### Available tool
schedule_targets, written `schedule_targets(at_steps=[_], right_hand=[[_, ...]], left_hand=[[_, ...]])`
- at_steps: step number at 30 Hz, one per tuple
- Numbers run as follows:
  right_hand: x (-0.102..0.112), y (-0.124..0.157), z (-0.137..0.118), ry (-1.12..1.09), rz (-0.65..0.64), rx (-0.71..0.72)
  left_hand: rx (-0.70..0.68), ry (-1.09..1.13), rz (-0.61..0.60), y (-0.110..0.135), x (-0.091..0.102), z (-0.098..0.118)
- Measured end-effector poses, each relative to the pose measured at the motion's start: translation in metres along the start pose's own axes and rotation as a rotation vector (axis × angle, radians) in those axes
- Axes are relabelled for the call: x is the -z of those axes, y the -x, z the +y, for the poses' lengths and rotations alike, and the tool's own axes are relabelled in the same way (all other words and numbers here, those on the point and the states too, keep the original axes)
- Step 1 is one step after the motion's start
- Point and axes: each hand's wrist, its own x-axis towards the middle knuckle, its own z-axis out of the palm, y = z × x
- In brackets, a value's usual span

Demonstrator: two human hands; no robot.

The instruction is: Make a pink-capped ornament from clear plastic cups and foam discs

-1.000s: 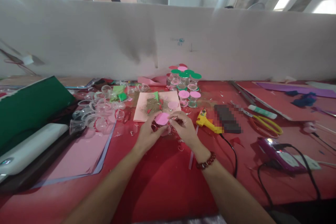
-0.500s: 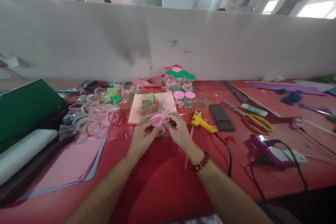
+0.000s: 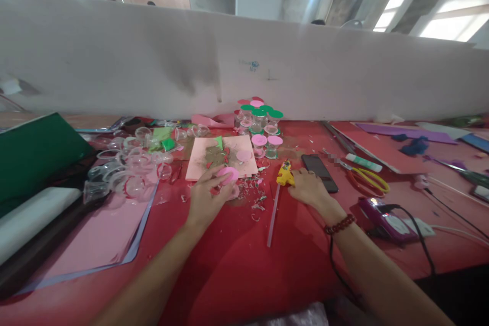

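Note:
My left hand (image 3: 204,196) is closed on a pink round disc (image 3: 228,174), which it holds over a small clear cup (image 3: 234,192) on the red table (image 3: 237,265). My right hand (image 3: 308,188) lies to the right, its fingers curled over the handle of a yellow glue gun (image 3: 284,174). A clear glue stick (image 3: 273,216) trails from the gun toward me. A pink board (image 3: 219,160) strewn with brown grit and red and green scraps lies just beyond my left hand. Paper shavings (image 3: 256,196) are scattered between my hands.
A black phone (image 3: 320,165) lies beside my right hand. Further right are yellow-handled scissors (image 3: 367,179) and a corded purple device (image 3: 385,214). Clear cups (image 3: 126,168), a green sheet (image 3: 34,153) and a pink sheet (image 3: 103,234) fill the left. Lidded jars (image 3: 260,118) stand by the white partition (image 3: 344,81).
My right hand has let go of the pink disc and moved right onto the glue gun. My left hand still holds the disc over the cup.

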Motion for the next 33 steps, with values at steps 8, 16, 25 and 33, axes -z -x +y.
schedule_targets(at_steps=[8,16,25,33], right_hand=[[-0.006,-0.003,0.008,-0.124,0.137,0.046],[0.014,0.001,-0.013,-1.011,0.193,-0.063],[0.007,0.022,-0.033,-1.499,-0.219,0.221],[0.002,0.033,-0.037,-1.397,-0.270,0.381]], left_hand=[[-0.036,-0.002,0.048,0.000,0.001,0.000],[0.016,0.039,0.045,0.001,0.001,0.001],[0.087,0.068,0.050,0.003,0.001,0.002],[0.112,0.119,0.051,0.004,-0.002,0.002]])
